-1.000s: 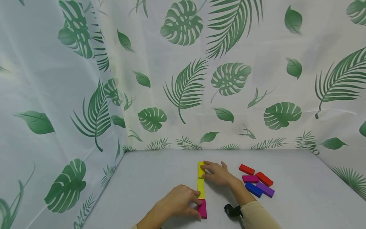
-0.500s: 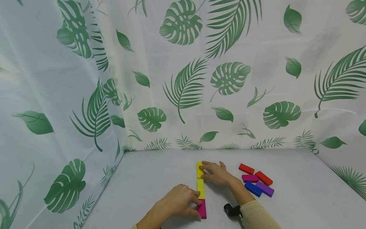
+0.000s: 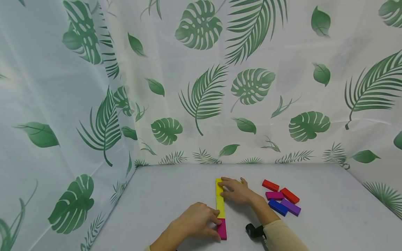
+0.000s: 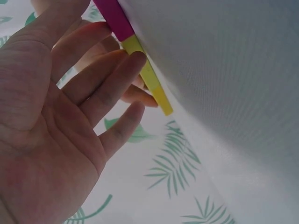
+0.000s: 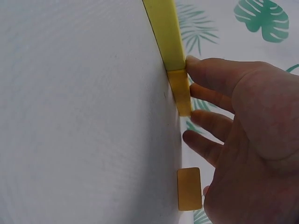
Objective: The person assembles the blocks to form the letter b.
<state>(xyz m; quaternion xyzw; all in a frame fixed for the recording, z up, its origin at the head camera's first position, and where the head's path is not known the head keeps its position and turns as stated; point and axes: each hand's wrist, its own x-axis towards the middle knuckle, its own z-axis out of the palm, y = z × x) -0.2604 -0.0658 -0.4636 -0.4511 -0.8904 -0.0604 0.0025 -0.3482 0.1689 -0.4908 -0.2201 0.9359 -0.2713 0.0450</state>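
A row of three blocks runs away from me on the table in the head view: a magenta block (image 3: 222,230) nearest, a yellow block (image 3: 221,206) in the middle and another yellow block (image 3: 218,186) farthest. My left hand (image 3: 198,219) rests at the magenta block, its thumb by the near end and fingertips around its join with the middle yellow block. With fingers slightly bent, my right hand (image 3: 240,192) touches the far yellow block; its thumb tip lies by the join in the right wrist view. Close to the little finger stands another yellow block (image 5: 189,189), mostly hidden in the head view.
Right of the row lie several loose blocks: a red block (image 3: 270,185), another red block (image 3: 290,195), a magenta block (image 3: 274,196), a blue block (image 3: 277,207) and a purple block (image 3: 291,207). Leaf-patterned sheets (image 3: 207,104) close off the table's back and sides.
My right hand has moved the far yellow block slightly left and toward me, so it lines up against the middle yellow block. My left hand has stayed at the magenta block.
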